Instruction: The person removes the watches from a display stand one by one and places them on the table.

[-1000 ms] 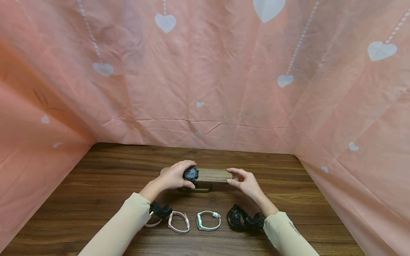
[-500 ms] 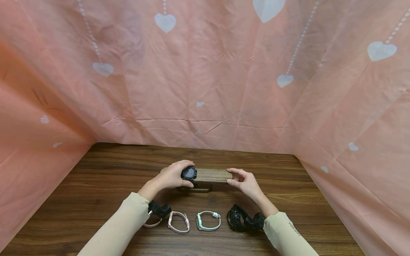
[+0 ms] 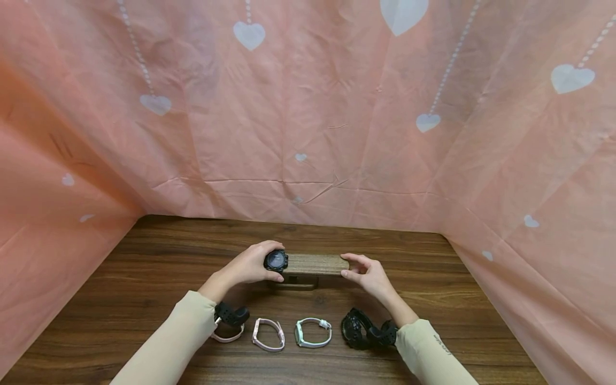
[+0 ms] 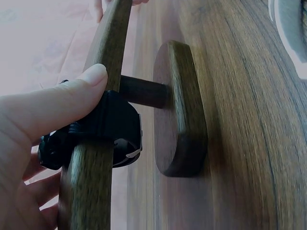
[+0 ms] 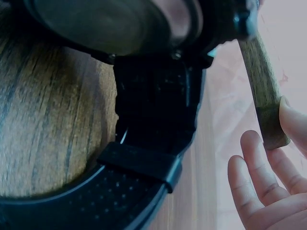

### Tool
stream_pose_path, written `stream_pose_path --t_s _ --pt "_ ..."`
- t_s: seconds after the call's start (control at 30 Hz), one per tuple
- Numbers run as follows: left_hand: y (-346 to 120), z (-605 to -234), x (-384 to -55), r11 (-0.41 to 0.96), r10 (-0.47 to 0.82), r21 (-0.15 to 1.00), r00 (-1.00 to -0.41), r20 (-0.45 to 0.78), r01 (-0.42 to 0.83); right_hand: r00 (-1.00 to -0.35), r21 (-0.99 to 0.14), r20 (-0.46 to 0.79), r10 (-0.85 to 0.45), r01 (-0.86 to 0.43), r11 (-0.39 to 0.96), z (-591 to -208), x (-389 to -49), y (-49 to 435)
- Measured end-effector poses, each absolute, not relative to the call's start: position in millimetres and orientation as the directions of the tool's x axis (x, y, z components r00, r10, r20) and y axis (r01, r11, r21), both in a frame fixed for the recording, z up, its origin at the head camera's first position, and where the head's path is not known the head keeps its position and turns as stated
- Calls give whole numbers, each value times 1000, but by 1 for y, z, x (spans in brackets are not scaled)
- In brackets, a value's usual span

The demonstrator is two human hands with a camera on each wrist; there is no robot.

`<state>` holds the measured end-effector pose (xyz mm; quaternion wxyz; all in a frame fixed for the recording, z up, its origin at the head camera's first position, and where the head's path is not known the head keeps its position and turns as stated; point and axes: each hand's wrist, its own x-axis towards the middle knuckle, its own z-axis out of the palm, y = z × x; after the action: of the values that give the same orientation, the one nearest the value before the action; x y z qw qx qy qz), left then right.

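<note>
A wooden T-shaped watch stand has a long horizontal bar point(image 3: 317, 264) on a short post point(image 4: 144, 91) and a rounded base point(image 4: 177, 115). A black watch point(image 3: 276, 260) is looped round the bar left of its middle, dial facing up. My left hand point(image 3: 247, 264) grips this watch, thumb on the near side and the other fingers on the far side. In the left wrist view its strap point(image 4: 127, 129) passes round the bar. My right hand point(image 3: 370, 275) pinches the bar's right end between thumb and fingers. The bar's left end is hidden behind my left hand.
Along the front of the wooden table point(image 3: 159, 267) lie a pink watch point(image 3: 268, 335), a mint-green watch point(image 3: 313, 332) and another black watch point(image 3: 353, 328). Another pale band point(image 3: 228, 339) is partly hidden by my left wrist. Pink heart-printed curtains point(image 3: 308, 107) enclose the table.
My left hand has slid leftward along the bar, carrying the black watch with it and uncovering more bar to its right. My right hand stays at the right end.
</note>
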<state>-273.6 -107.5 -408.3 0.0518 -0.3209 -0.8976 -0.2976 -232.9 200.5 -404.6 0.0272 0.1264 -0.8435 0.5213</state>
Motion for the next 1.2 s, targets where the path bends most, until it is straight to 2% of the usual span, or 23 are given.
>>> stream_pose_path --t_s 0.57,1.2 --pt "-130 -411 -273 640 493 521 -822 285 565 -967 -877 171 -189 -237 419 -404 -234 200" --pt "-153 -420 -272 607 469 541 -812 348 582 -966 -884 178 -187 -241 401 -405 -233 200"
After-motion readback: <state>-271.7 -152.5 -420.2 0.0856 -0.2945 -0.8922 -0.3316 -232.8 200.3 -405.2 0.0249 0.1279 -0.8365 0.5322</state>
